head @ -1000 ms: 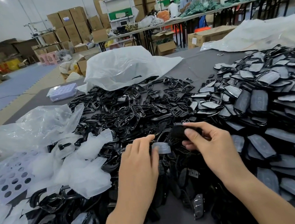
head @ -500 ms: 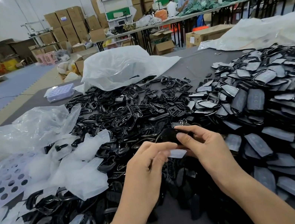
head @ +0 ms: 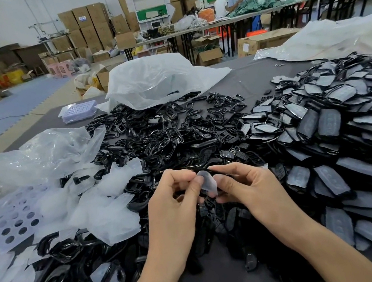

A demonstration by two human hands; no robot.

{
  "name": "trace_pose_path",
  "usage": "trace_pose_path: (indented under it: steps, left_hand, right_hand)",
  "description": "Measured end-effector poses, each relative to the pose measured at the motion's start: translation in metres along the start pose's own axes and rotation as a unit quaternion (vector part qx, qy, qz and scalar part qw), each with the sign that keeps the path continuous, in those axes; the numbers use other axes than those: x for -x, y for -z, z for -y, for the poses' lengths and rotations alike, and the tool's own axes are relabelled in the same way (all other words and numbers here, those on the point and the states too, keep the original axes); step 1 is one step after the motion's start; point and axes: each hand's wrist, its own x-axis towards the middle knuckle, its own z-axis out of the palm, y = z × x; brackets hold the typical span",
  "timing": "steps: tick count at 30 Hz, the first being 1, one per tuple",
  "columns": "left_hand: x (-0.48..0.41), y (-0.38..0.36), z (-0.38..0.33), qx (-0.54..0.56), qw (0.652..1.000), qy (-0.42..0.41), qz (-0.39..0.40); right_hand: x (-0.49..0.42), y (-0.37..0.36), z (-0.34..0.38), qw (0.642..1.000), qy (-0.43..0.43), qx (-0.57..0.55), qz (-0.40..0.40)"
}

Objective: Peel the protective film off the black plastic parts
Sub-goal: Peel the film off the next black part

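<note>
Both my hands meet above the near middle of the table (head: 251, 80), over the dark heap of loose pieces. Between their fingertips stands a rounded flap of film (head: 208, 182), clear and greyish, its free end raised and leaning toward the far edge. My left hand (head: 173, 204) is curled, thumb and forefinger pinching the flap at its left edge. My right hand (head: 251, 186) is also curled, gripping the black part (head: 202, 196) just below the flap. My fingers hide most of that part, so its long axis cannot be read. The film lies between the hands and touches both, so the peel probably depends on drawing the left hand toward the left edge while the right holds firm. Covered parts (head: 324, 122) are piled toward the right edge, and shed film (head: 107, 208) toward the left.
</note>
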Motion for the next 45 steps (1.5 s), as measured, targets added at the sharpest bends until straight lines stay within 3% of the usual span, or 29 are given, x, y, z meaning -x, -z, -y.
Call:
trace_pose_path:
  steps: [6, 16, 24, 32, 37, 45]
  left_hand:
    - [-0.002, 0.0, 0.004, 0.024, 0.999, 0.036, 0.03]
    - [0.003, -0.004, 0.004, 0.093, 0.989, 0.041, 0.105]
    - [0.003, -0.001, 0.001, 0.14, 0.98, 0.061, 0.126]
    - [-0.001, -0.002, 0.009, 0.039, 0.995, 0.029, 0.081]
    - [0.002, -0.003, 0.009, 0.043, 0.998, 0.018, 0.052]
    - [0.001, -0.005, 0.01, 0.037, 0.995, 0.043, 0.079]
  right_hand:
    - [0.0, 0.0, -0.001, 1.0, -0.011, -0.008, 0.013]
    - [-0.001, 0.005, -0.001, 0.997, 0.019, 0.047, -0.05]
    - [-0.004, 0.01, -0.005, 0.999, -0.006, 0.043, -0.019]
    - [-0.004, 0.008, -0.006, 1.0, -0.007, 0.023, -0.002]
    - [-0.002, 0.008, -0.005, 0.999, 0.01, 0.038, -0.008]
    - [-0.004, 0.006, -0.007, 1.0, 0.008, 0.023, -0.018]
